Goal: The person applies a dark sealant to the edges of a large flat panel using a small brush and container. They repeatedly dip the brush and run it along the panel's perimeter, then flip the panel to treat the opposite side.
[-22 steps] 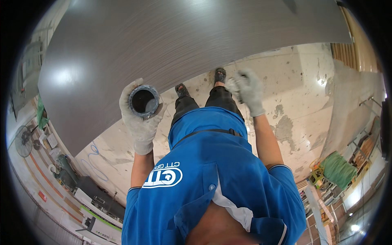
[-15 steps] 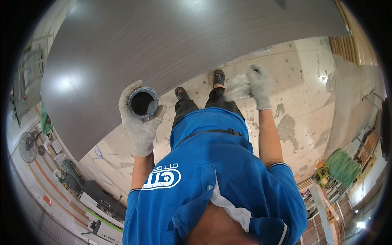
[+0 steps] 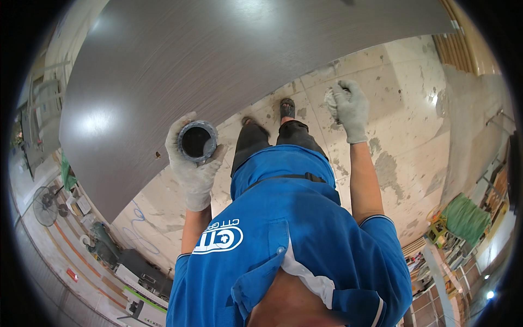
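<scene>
My left hand [image 3: 194,180], in a pale grey work glove, is closed round a round tub [image 3: 197,123] with a bluish-grey rim. The inside of the tub looks dark, and I cannot make out what it holds. Beyond and beside that hand spreads a large brown-grey panel [image 3: 136,103] with fine streaks and a sheen. A small brown spot [image 3: 158,155] shows on the panel next to the glove. Over the floor to the right, my gloved right hand [image 3: 353,111] grips a crumpled whitish rag [image 3: 330,102], partly hidden by the fingers.
My sandalled feet stand on worn tiles [image 3: 397,98] near the panel's edge. A thin blue hose [image 3: 136,220] lies on the floor at left, with a fan [image 3: 44,206] farther out. Wooden slats [image 3: 453,54] lie far right, and a green cover [image 3: 463,218] lies lower right.
The rag, spread out and blurred before, is now bunched close to my right hand. My left hand and the tub have shifted slightly right, and the brown spot now shows. My left foot has moved.
</scene>
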A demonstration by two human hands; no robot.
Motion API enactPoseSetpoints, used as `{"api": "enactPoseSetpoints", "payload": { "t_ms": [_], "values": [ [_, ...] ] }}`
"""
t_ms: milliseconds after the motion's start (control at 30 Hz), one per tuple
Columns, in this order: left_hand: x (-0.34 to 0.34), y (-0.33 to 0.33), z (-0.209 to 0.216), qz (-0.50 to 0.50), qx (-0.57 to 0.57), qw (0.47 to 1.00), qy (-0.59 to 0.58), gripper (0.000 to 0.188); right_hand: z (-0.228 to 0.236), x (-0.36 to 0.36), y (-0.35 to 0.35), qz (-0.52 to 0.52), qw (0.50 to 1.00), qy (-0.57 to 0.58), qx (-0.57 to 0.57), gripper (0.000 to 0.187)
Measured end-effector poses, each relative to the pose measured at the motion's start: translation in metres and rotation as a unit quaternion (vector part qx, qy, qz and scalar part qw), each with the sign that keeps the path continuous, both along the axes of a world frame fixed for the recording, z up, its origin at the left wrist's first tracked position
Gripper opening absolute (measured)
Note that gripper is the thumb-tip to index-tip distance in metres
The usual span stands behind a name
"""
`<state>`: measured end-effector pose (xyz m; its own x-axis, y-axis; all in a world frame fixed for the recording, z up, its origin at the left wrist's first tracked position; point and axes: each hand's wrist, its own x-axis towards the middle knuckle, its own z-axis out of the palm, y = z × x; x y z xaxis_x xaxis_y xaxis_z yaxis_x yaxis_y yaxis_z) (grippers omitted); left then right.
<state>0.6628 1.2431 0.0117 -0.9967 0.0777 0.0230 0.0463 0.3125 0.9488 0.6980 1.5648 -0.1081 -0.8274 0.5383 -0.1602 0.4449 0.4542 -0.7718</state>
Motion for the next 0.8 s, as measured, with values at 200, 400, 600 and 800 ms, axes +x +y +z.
{"api": "enactPoseSetpoints", "payload": {
  "t_ms": [200,400,600,800],
  "values": [
    [-0.010,-0.012,-0.005,-0.039,-0.014,0.999,0.016,0.082,-0.017,0.004,-0.066,0.133,0.990,-0.011,-0.051,0.023],
    [-0.013,-0.027,-0.008,-0.032,-0.018,0.999,0.031,0.082,-0.012,0.008,0.020,-0.102,0.993,-0.026,0.050,0.029],
    [-0.010,-0.025,-0.008,-0.022,-0.024,0.999,0.038,0.079,-0.019,0.019,0.003,0.031,0.999,-0.011,0.037,0.030],
    [-0.009,-0.005,-0.001,0.004,0.029,1.000,0.007,0.080,-0.027,-0.001,0.047,-0.023,0.997,0.025,0.068,0.024]
  ]
}}
